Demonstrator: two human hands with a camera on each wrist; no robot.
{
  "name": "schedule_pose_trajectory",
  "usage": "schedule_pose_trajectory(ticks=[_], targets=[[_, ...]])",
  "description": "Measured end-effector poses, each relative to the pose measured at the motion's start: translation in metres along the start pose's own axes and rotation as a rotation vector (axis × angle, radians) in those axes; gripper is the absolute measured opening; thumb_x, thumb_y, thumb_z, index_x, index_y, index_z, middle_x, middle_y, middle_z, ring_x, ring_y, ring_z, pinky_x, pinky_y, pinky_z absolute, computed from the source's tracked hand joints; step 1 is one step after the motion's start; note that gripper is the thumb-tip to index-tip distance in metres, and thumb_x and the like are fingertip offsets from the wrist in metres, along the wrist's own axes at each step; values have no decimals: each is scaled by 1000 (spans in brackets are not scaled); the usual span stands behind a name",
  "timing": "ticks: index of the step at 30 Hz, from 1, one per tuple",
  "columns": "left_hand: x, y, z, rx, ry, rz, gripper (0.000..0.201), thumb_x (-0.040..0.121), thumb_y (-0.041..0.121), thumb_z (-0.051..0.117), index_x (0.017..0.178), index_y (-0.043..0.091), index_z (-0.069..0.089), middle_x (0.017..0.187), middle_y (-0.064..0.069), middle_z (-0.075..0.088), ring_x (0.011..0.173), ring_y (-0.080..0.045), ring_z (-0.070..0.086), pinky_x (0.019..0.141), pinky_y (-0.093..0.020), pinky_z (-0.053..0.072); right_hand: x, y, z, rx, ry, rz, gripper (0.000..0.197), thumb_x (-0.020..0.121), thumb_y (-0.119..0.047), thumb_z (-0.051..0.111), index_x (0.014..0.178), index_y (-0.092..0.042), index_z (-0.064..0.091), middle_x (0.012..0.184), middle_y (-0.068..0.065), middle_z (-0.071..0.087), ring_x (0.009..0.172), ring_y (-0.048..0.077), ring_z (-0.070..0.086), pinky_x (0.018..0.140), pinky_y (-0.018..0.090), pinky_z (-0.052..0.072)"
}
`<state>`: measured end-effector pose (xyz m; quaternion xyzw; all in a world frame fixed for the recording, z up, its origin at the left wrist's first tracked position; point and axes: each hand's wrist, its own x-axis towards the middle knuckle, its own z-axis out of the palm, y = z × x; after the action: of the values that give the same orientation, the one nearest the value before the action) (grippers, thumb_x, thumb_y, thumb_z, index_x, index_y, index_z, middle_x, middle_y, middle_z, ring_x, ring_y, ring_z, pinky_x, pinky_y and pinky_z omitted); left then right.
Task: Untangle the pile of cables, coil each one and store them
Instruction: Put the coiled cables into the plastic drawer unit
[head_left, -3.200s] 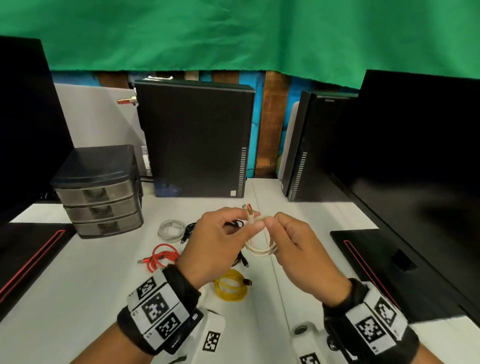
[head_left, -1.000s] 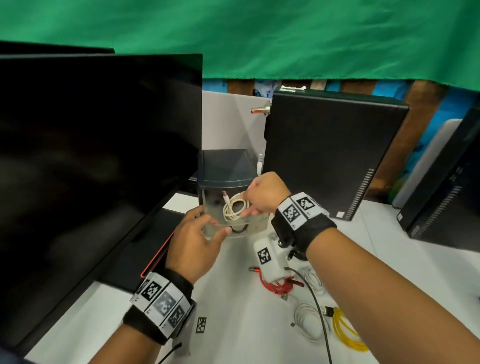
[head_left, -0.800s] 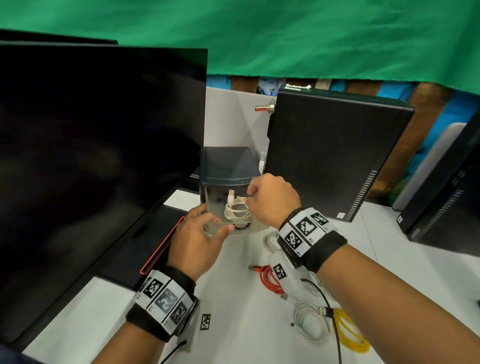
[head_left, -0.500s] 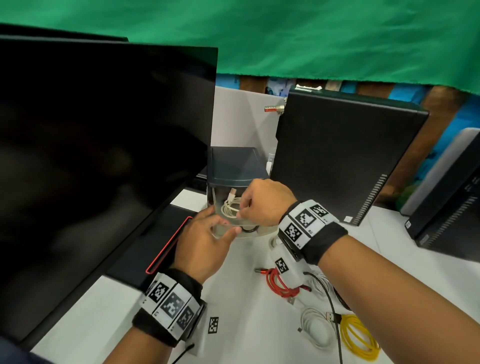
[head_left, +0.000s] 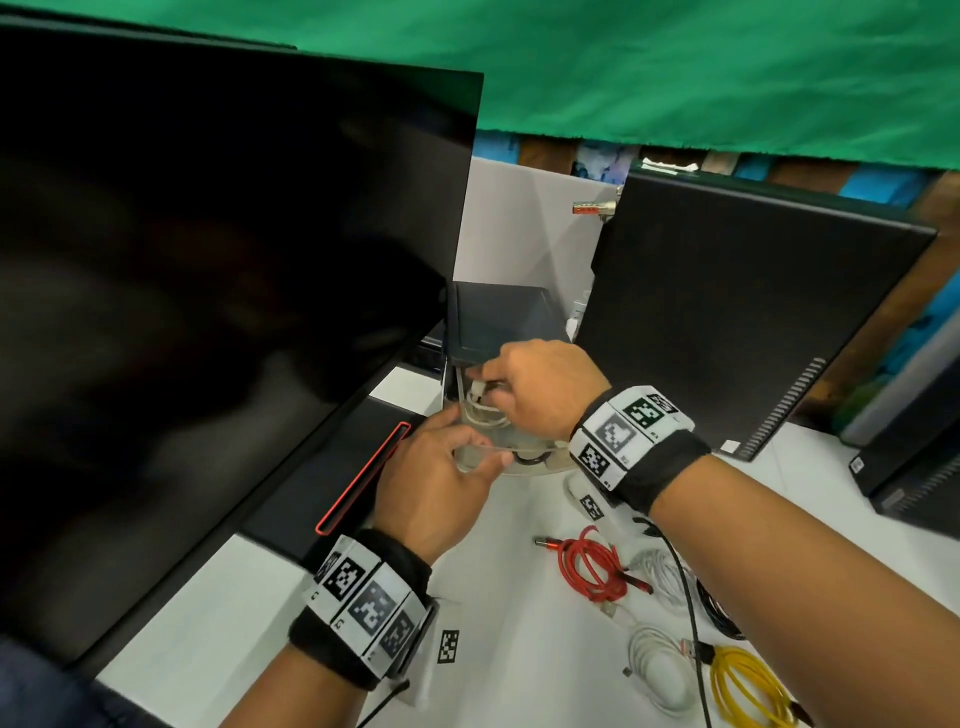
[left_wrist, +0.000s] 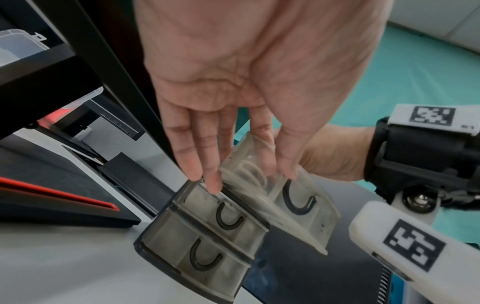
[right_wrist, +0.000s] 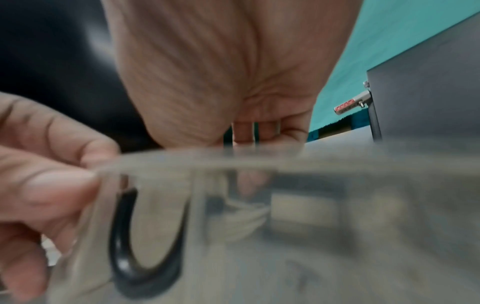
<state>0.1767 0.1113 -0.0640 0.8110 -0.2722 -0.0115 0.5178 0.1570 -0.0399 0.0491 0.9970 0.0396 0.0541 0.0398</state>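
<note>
A dark three-drawer unit stands at the foot of the left monitor. Its translucent top drawer is pulled out. My left hand pinches the drawer's front wall, thumb on the rim. My right hand reaches down into the drawer, with its fingers curled round a coiled white cable. The coil shows through the drawer wall in the left wrist view. The two lower drawers are closed.
On the white table to the right lie a red cable, a coiled white cable, a yellow cable and a black one. A large monitor fills the left. A black computer case stands behind the drawers.
Both hands held the white coil over the table middle 3.2 s ago. Since then the right hand has carried it left and lowered it into the top drawer, which the left hand holds out.
</note>
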Motion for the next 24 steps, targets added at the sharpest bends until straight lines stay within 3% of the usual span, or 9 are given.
schedule_pose_trajectory(ticks=[4,9,14,19,24], targets=[[-1,2,0,9,5,-8,28,64,74,59,78,50,65,134,19,60,115,-6,62,96,-40,53,-1,-2,13,-29,-60,32,31,90,-39,57,115,-26,70,100,1,67,91,25,65,69,33,47],[0,-1,2,7,-14,1,40,67,73,59,90,42,72,133,18,60,119,-4,58,96,-39,53,-3,0,18,134,-112,105,35,100,-36,44,98,-12,69,95,8,65,89,28,63,74,39,52],[-4,10,1,30,19,26,28,74,60,68,78,32,69,121,20,63,105,-1,61,83,-37,56,-6,-3,13,157,-207,93,58,101,-57,32,97,-14,69,95,4,58,89,20,57,78,44,52],[-1,-1,3,61,3,2,38,68,73,57,84,40,68,135,16,59,115,-6,61,92,-38,54,-6,3,8,204,-238,48,35,100,-42,48,102,-12,66,99,5,62,94,25,61,82,45,53],[-2,0,4,60,-12,14,37,69,72,55,82,39,68,140,20,54,118,-4,58,92,-38,54,-7,5,4,280,-184,-26,11,86,-37,68,91,-27,66,84,-7,67,75,14,65,66,35,56]])
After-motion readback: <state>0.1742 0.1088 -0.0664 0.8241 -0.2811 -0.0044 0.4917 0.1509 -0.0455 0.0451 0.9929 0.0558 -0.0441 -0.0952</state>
